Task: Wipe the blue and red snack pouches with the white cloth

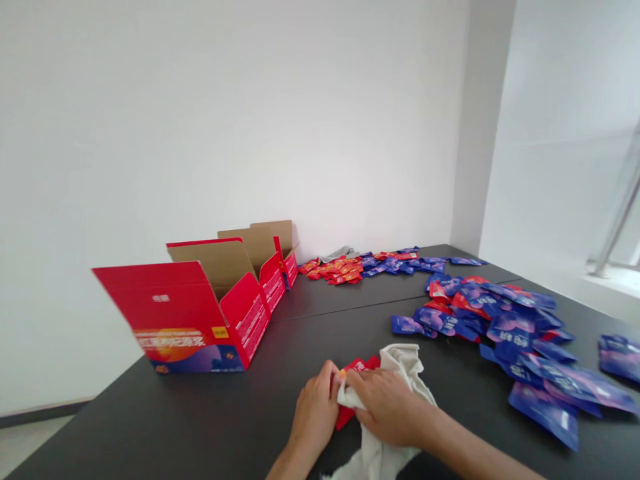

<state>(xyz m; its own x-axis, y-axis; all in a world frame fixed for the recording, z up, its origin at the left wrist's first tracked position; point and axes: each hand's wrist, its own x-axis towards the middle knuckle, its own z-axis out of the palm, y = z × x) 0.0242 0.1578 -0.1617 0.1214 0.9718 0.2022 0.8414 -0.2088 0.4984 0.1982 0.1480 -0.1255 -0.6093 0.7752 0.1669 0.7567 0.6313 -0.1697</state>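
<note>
Near the table's front, my left hand point(315, 407) is closed on the left edge of a red pouch point(356, 365). My right hand point(383, 403) grips a whitish cloth point(401, 363) and presses a fold of it against the pouch, close to the left fingertips. The cloth drapes past the right hand on both sides, towards the front edge. Much of the pouch is hidden by the hands and the cloth, and a red corner shows below them.
A row of open red cartons point(190, 320) stands at the left, flaps raised. Blue and red pouches point(510, 320) are heaped at the right. Farther back lie orange-red pouches point(337, 268), blue pouches point(395, 265) and a grey cloth point(343, 253) by the wall.
</note>
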